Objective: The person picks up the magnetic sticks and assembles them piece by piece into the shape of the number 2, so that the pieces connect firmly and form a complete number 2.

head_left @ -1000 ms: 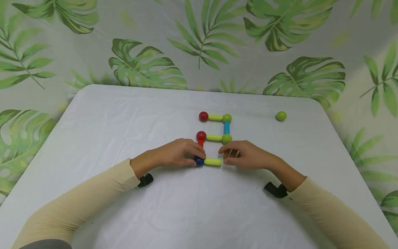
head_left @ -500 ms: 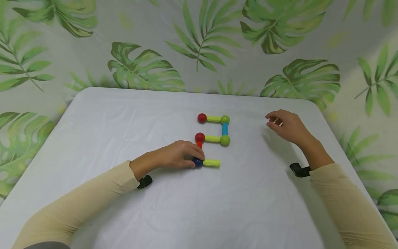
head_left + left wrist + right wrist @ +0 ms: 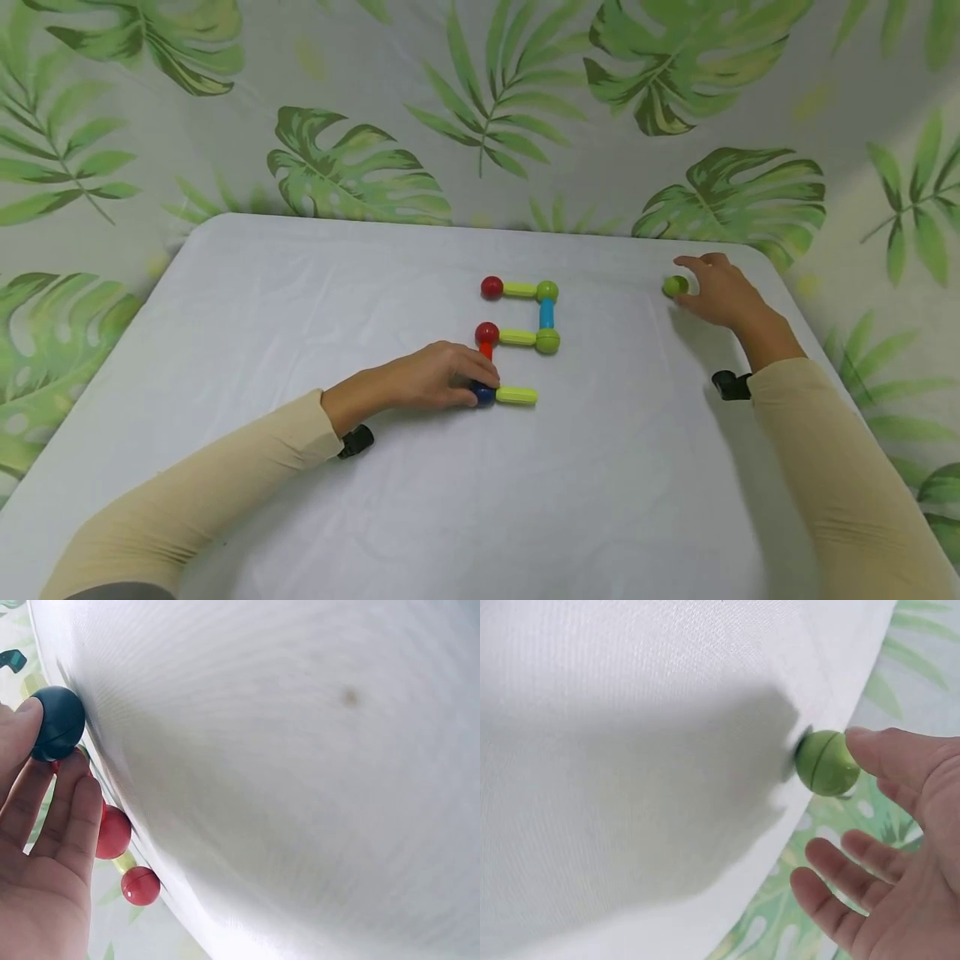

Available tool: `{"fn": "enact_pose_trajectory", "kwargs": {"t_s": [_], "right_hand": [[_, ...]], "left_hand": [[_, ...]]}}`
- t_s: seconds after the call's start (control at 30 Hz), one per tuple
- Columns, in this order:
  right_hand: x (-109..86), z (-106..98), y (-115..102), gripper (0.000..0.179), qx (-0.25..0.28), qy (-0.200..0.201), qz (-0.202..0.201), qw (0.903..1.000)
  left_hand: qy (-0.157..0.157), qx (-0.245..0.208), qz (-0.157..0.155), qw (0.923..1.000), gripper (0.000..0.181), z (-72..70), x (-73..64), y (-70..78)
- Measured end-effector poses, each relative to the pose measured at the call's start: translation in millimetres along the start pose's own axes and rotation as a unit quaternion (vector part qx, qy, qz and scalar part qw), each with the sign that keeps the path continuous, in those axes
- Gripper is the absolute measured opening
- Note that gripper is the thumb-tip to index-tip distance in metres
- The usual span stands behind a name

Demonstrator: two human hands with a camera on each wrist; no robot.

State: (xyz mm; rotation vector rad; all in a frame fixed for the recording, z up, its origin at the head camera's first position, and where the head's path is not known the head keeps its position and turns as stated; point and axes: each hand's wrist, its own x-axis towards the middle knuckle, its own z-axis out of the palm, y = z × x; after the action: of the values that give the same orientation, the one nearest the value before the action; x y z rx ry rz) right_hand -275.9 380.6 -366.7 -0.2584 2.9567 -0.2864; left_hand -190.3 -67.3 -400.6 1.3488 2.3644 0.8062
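Note:
My left hand pinches a dark blue ball between thumb and fingers at the near end of a joined figure of balls and rods. A yellow-green rod sticks out to the right of that ball, its far end free. A red rod runs from it up to a red ball. At the far right, my right hand is beside a loose green ball on the table. Its thumb is at the ball, whether touching I cannot tell, and its other fingers are spread apart from it.
Beyond the red ball the figure goes on through a green ball, a blue rod and another green ball to a second red ball. A leaf-patterned cloth hangs behind the white table.
My right hand has left the free end of the near yellow-green rod and moved right and away to the loose green ball. The left hand keeps its hold on the dark blue ball.

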Motion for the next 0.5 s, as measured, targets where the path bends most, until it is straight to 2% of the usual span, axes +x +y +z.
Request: {"fn": "enact_pose_trajectory", "kwargs": {"t_s": [0.17, 0.5], "right_hand": [[8.6, 5.7, 6.3, 0.057, 0.013, -0.021, -0.005, 0.9997], [11.1, 18.2, 12.7, 0.044, 0.054, 0.012, 0.008, 0.9985]], "left_hand": [[0.001, 0.007, 0.004, 1.0000, 0.035, 0.0, 0.9, 0.3], [-0.003, 0.003, -0.009, 1.0000, 0.035, 0.5, 1.4, -0.3]]}}
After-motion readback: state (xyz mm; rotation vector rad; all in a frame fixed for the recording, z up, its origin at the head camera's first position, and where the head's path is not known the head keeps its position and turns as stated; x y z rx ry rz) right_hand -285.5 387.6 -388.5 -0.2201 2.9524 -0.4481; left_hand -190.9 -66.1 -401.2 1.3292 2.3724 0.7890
